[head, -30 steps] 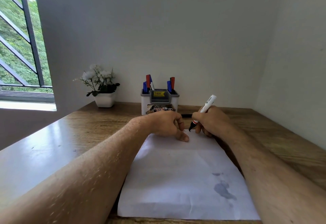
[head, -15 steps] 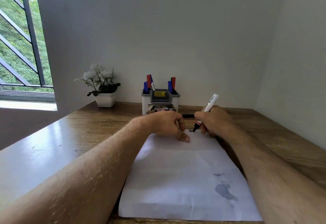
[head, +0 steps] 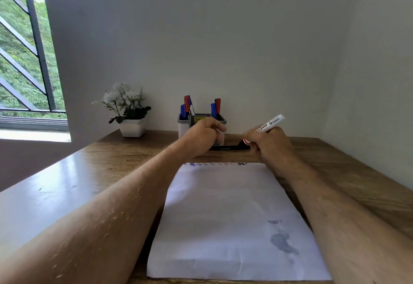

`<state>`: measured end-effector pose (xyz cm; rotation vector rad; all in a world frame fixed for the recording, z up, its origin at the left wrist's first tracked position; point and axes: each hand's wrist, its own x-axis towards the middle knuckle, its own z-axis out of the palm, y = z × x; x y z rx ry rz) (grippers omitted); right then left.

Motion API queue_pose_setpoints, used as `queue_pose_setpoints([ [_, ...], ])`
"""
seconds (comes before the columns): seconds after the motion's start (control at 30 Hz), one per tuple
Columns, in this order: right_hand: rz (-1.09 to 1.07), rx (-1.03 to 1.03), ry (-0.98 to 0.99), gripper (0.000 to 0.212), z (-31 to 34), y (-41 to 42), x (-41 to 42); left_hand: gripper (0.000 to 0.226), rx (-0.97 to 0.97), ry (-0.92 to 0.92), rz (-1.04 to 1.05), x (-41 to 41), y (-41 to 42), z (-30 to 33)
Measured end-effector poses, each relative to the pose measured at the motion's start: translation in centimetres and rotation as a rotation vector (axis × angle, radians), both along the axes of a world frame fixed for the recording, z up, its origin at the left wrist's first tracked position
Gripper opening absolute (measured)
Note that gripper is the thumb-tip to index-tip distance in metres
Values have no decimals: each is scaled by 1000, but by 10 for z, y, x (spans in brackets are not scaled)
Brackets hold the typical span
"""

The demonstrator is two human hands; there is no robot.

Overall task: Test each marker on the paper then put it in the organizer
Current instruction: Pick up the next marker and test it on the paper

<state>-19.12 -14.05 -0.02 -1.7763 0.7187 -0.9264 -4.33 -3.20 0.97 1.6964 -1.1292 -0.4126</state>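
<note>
My right hand [head: 269,146] grips a white whiteboard marker [head: 270,123], its black tip lifted off the sheet and pointing at the table. A fresh black squiggle [head: 241,163] sits at the right end of a row of test marks along the top edge of the white paper [head: 223,212]. My left hand [head: 204,137] hovers blurred in front of the grey organizer [head: 183,125], fingers loosely curled, just above the left end of a long black cap or marker [head: 230,147] lying on the desk. Red and blue markers [head: 187,105] stand in the organizer.
A white pot with white flowers [head: 131,118] stands at the back left of the wooden desk [head: 348,185]. Walls close the back and right sides, with a barred window [head: 24,64] on the left. The paper carries a grey stain [head: 282,241].
The right hand finished a black squiggle and lifted the marker off the paper. The left hand left the paper's top edge and moved forward toward the organizer and the black item.
</note>
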Motion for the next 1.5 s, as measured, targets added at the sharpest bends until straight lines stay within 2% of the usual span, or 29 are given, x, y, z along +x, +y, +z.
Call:
queue_pose_setpoints([
  [0.03,40,27,-50,7,1,0,0,40,-71,114,23,1,-1,2],
  [0.13,160,68,-169,19,6,4,-1,34,-262,461,48,2,1,7],
  [0.2,224,86,-216,15,8,6,-2,28,-337,632,61,0,5,10],
  [0.27,277,165,-273,8,10,10,-3,22,-365,730,89,1,7,9],
  [0.33,296,210,-311,22,10,11,-4,18,-375,803,113,3,7,7],
  [0.4,291,209,-307,25,11,11,-3,17,-379,851,125,5,8,7],
  [0.87,295,133,-167,20,8,13,1,22,-345,798,55,-5,12,9],
  [1.0,282,84,-180,13,8,13,1,16,-389,803,72,-6,10,9],
  [1.1,221,-91,-147,12,7,13,0,6,-455,843,82,-4,12,9],
  [1.2,64,-475,12,10,2,17,1,12,-535,858,87,3,13,7],
  [1.27,30,-640,56,11,0,20,1,13,-548,837,99,5,12,6],
  [1.37,38,-728,68,11,-1,22,2,13,-503,767,110,4,12,5],
  [1.5,58,-743,85,15,-2,24,4,24,-471,728,122,2,10,5],
])
